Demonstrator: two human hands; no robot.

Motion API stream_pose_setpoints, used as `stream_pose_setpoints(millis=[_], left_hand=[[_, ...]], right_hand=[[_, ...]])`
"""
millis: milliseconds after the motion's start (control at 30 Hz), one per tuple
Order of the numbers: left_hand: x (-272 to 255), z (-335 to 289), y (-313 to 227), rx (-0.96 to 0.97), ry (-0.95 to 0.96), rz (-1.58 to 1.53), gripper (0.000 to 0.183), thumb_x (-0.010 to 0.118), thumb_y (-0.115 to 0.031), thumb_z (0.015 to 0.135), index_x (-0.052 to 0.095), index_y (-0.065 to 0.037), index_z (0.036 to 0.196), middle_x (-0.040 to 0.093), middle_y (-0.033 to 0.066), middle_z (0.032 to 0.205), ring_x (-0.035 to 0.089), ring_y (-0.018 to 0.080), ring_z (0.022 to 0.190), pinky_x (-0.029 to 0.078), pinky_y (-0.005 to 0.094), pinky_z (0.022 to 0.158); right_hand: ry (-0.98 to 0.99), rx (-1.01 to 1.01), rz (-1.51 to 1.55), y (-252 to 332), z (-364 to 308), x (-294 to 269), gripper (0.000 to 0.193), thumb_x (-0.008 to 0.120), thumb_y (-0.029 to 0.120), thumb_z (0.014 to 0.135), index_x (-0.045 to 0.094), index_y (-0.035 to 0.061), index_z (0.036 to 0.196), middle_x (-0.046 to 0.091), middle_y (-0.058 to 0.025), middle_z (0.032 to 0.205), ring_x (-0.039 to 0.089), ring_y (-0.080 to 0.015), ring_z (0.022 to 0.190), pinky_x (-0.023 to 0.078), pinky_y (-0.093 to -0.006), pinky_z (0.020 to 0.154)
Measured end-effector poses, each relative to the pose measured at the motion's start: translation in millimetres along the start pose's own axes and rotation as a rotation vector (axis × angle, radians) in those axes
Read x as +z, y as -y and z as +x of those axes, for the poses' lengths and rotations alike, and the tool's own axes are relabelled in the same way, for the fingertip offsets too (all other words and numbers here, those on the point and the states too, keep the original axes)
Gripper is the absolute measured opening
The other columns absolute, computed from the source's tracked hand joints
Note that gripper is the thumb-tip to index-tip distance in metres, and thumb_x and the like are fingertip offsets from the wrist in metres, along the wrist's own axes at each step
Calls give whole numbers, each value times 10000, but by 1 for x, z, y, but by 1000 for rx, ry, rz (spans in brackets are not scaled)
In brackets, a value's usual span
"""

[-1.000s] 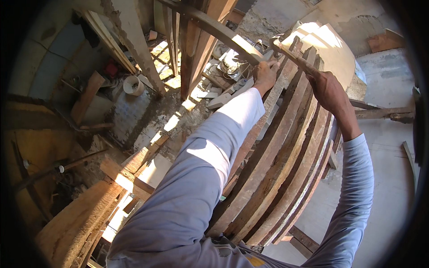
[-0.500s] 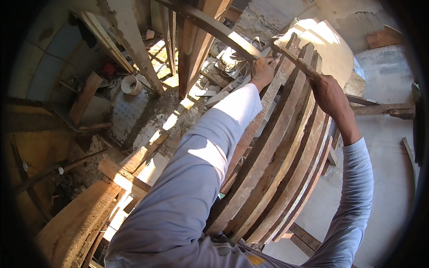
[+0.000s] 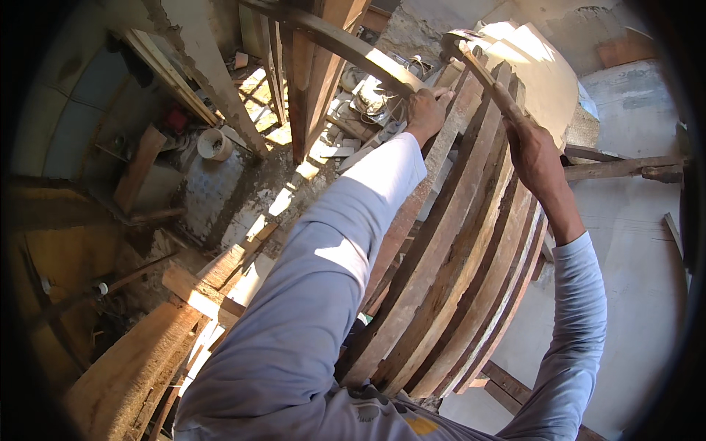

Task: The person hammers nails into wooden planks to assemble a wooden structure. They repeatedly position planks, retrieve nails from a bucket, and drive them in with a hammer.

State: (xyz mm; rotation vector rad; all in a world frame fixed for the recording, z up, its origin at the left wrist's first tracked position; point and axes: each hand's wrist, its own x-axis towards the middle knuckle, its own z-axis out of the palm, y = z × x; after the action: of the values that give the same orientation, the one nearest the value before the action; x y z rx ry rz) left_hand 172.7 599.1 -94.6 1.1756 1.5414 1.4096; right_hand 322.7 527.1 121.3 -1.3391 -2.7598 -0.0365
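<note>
My right hand (image 3: 532,154) is wrapped round the wooden handle of a hammer (image 3: 482,70). The hammer's dark head is over the far end of several long, rough wooden planks (image 3: 471,198) lying side by side in front of me. To the left of it, my left hand (image 3: 428,112) is closed at the near end of a long wooden beam (image 3: 346,45), which runs off to the upper left. The left fingertips are partly hidden, so anything small between them cannot be made out. Part of the planks passes beneath my right hand.
Upright timbers (image 3: 312,88) stand at the upper left, with rubble and scraps around their feet. A white bucket (image 3: 214,145) is on the floor farther left. Sawn timber (image 3: 129,360) lies at the lower left. Pale sheets (image 3: 540,73) lie beyond the planks; another beam (image 3: 625,169) projects at the right.
The hammer's head has lifted away from the left hand, toward the top of the view. My left hand has shifted slightly left and nearer, still at the beam's end.
</note>
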Motion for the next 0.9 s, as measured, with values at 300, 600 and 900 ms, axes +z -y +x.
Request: stream_pose_setpoints(millis=[300,600,900], left_hand=[[2,-5,-5,-41,78,-57,331,722,-367,952,799,-119,1158,761,192,1140,726,364,1057,544,406,945],[9,6,8,-59,128,-357,360,684,-328,1009,762,-21,1180,757,46,874,645,111,738,517,296,713],[4,8,15,-142,102,-586,316,691,-294,1009,749,14,1053,741,36,866,644,91,735,509,267,713]], right_hand=[[-81,65,-50,-13,-17,2,742,580,129,1040,230,339,1659,680,-181,865,681,-372,737,539,-517,667],[10,140,65,-19,-41,15,766,607,102,1014,245,310,1657,688,-215,864,683,-414,757,536,-533,701],[29,164,90,-9,-22,-3,662,570,124,1037,333,319,1624,690,-241,832,682,-446,768,521,-556,709]])
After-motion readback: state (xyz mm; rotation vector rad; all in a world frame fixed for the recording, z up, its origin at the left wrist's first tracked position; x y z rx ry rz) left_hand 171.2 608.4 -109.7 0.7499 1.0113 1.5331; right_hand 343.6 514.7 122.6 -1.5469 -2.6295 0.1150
